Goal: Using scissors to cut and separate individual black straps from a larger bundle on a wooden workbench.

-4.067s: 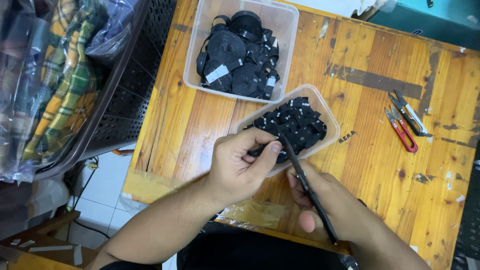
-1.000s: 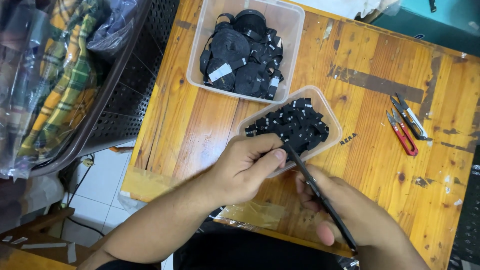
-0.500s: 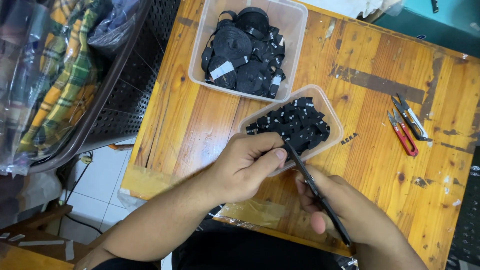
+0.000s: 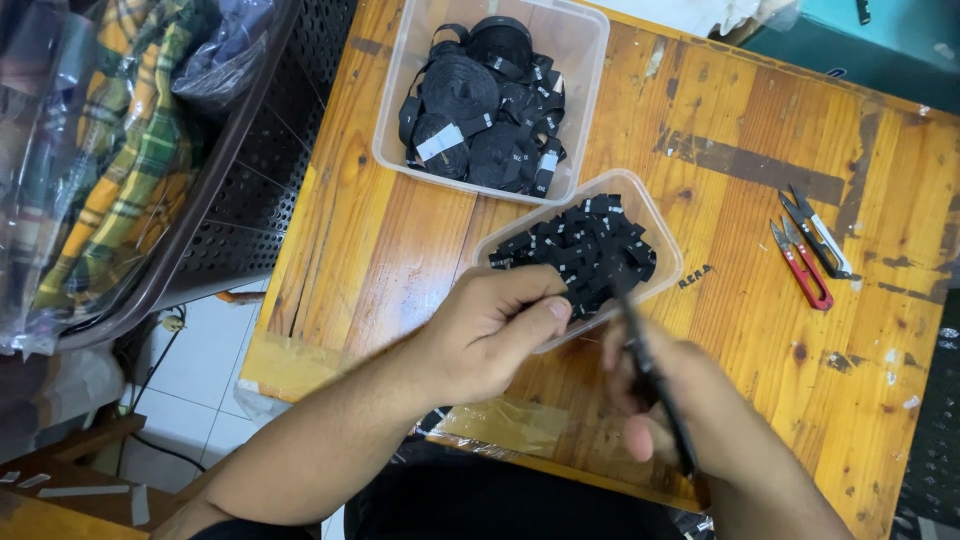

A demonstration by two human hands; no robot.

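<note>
While snippers lie aside: two tubs (image 4: 640,190), two hands (image 4: 490,335).

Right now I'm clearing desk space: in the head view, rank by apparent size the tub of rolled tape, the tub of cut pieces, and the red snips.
1. Tub of rolled tape
2. Tub of cut pieces, somewhat smaller
3. Red snips, by far smallest

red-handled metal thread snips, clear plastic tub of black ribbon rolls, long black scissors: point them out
red-handled metal thread snips (image 4: 800,265), head view, on the red handle
clear plastic tub of black ribbon rolls (image 4: 585,45), head view, on the bare right wall
long black scissors (image 4: 655,385), head view, mid blade
</note>
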